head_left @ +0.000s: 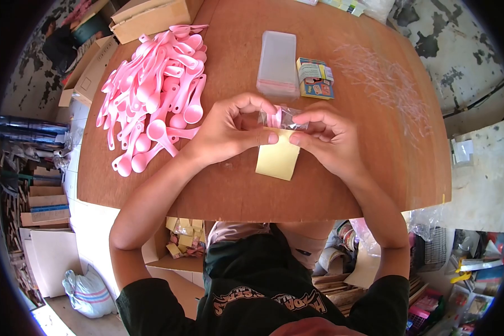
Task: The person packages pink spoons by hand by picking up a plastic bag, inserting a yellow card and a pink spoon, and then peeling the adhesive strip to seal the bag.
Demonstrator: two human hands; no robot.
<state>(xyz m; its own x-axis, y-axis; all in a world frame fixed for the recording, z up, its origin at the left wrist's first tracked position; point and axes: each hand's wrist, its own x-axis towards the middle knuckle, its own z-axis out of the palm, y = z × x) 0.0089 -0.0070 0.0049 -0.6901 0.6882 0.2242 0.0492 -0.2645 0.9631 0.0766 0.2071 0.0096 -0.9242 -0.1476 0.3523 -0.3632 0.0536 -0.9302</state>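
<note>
1. Two hands met at the worktop (375, 168) centre: left hand (229, 131) and right hand (325, 140) both pinched shut on a small clear bag (283, 117) with a yellow card (277, 159).
2. Bag looked light, thin, slippery; best gripped at its top edge.
3. Pink spoons (157, 95) were heaped at ten o'clock, bag stack (278, 64) at twelve.

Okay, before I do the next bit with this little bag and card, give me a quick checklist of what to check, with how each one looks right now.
1. Left hand pinching the yellow card: ok.
2. Right hand holding the clear packet: ok.
3. Pink piece inside the packet: ok, though what it is, cannot tell.
4. Packet sealed or card folded over it: cannot tell, fingers cover the join.
5. Spare clear bags within reach: ok.
6. Pink spoons piled beside the left hand: ok.
</note>
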